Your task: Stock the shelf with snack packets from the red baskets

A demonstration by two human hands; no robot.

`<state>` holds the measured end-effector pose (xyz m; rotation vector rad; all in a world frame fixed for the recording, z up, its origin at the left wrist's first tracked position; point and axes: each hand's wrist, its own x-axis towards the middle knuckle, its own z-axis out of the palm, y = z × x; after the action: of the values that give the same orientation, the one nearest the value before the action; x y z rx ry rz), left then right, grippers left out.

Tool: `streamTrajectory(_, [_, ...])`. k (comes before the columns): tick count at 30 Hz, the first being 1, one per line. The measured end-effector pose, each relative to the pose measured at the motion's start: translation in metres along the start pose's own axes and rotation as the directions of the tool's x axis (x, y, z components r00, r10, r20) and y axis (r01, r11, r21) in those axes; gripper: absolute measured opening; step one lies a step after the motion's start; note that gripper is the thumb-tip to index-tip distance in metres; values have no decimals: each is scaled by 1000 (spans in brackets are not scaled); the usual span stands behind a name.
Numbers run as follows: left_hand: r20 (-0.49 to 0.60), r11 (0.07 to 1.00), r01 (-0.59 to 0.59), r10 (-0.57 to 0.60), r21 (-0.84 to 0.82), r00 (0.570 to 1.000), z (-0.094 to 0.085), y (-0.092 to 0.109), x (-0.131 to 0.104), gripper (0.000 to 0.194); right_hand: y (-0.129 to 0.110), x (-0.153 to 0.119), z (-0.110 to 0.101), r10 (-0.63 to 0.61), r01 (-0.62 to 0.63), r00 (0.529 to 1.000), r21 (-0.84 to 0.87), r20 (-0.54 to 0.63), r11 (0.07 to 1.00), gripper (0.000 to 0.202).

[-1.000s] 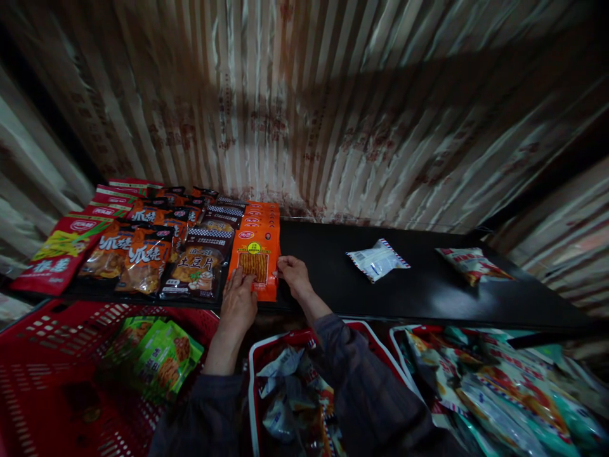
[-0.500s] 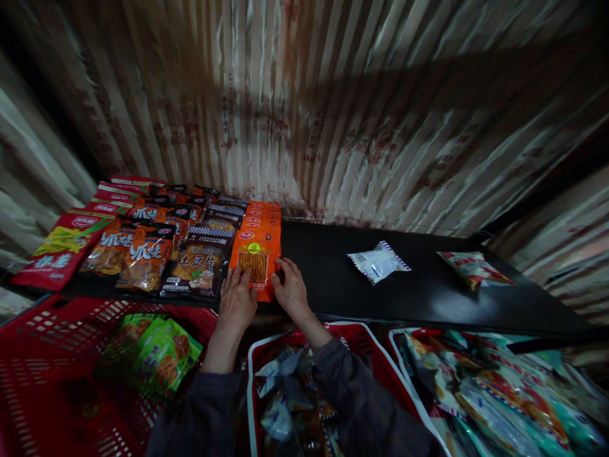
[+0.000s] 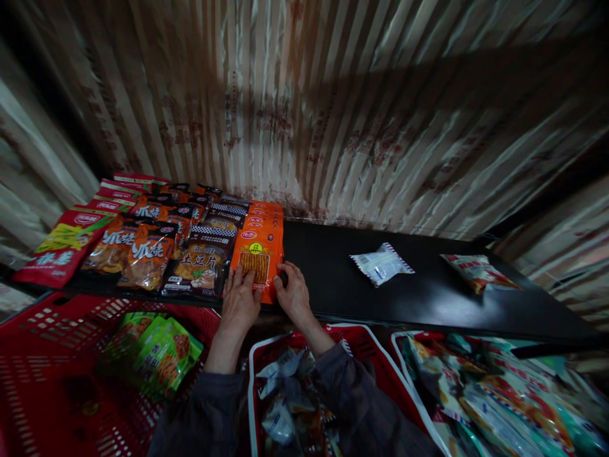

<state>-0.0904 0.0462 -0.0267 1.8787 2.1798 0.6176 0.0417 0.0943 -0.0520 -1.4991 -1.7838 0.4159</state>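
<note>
The front orange snack packet [image 3: 254,255] lies in a row of matching packets on the black shelf. My left hand [image 3: 240,301] rests over its lower left part, fingers stretched and apart. At its lower right edge is my right hand [image 3: 294,293], fingers loosely bent and parted, the thumb touching the packet. Neither hand grips it. Just left stands a column of dark potato-slice packets [image 3: 202,261]. Beyond them are orange-and-black snack bags [image 3: 145,257] and red-and-yellow bags [image 3: 64,247] at the shelf's left end.
The black shelf [image 3: 328,279] runs along a striped, sheet-covered wall. A white packet [image 3: 382,264] and a red-and-white packet [image 3: 478,271] lie toward its right. Below are a red basket [image 3: 28,362] holding green bags [image 3: 166,355], a white-rimmed basket [image 3: 252,381] and another basket of packets [image 3: 523,406].
Both hands stay at the orange packet in nearly the same pose. The whole view has shifted very slightly; no packet has visibly moved on the shelf.
</note>
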Motion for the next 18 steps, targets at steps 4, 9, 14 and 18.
streamTrajectory(4, [-13, 999, -27, 27, -37, 1000, 3, -5, 2, 45, 0, 0, -1, 19, -19, 1000, 18, -1, 1000, 27])
streamTrajectory(9, [-45, 999, -9, 7, -49, 999, 4, -5, 1, 43, 4, 0, 0, 31, -31, 1000, 47, 1, 998, 22])
streamTrajectory(14, [-60, 997, -24, 20, -72, 998, 3, -5, 2, 42, 7, 1, 3, 7, -4, 999, 81, -41, 997, 27])
streamTrajectory(18, [-52, 998, -26, 23, -62, 998, 2, -4, 3, 42, 6, 3, 4, 13, -10, 999, 79, -37, 997, 35])
